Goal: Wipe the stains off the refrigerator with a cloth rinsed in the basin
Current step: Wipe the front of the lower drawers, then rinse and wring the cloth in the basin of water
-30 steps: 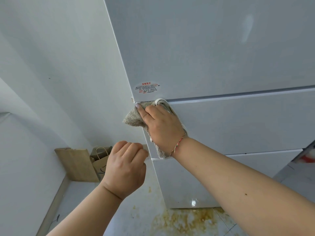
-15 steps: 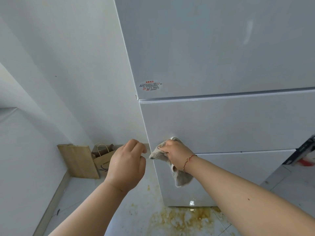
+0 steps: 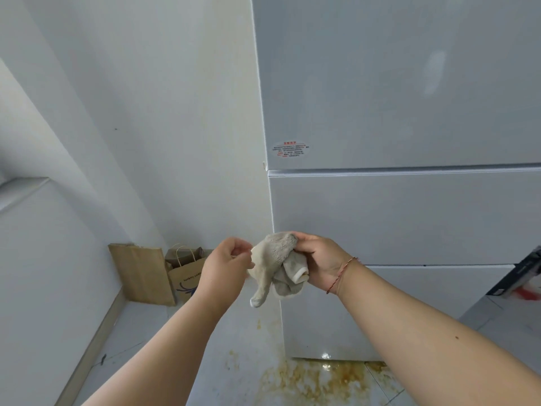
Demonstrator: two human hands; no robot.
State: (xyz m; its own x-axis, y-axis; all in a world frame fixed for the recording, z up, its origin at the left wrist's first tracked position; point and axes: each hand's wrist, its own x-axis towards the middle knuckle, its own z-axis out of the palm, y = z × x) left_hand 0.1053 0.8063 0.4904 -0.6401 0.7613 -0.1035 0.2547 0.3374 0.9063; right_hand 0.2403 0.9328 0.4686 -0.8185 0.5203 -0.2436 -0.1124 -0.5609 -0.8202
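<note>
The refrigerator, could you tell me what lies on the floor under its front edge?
Brownish-yellow stains spread over the white floor tiles before the refrigerator. Whether they continue beneath it cannot be seen; its body covers that.

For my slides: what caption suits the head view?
Both hands hold the cloth before the refrigerator.

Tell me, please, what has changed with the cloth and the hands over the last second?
The right hand drew the cloth down the refrigerator edge and lifted it off, bunched. The left hand came across and now pinches the cloth's edge. The paper bags and floor stain are unchanged.
</note>
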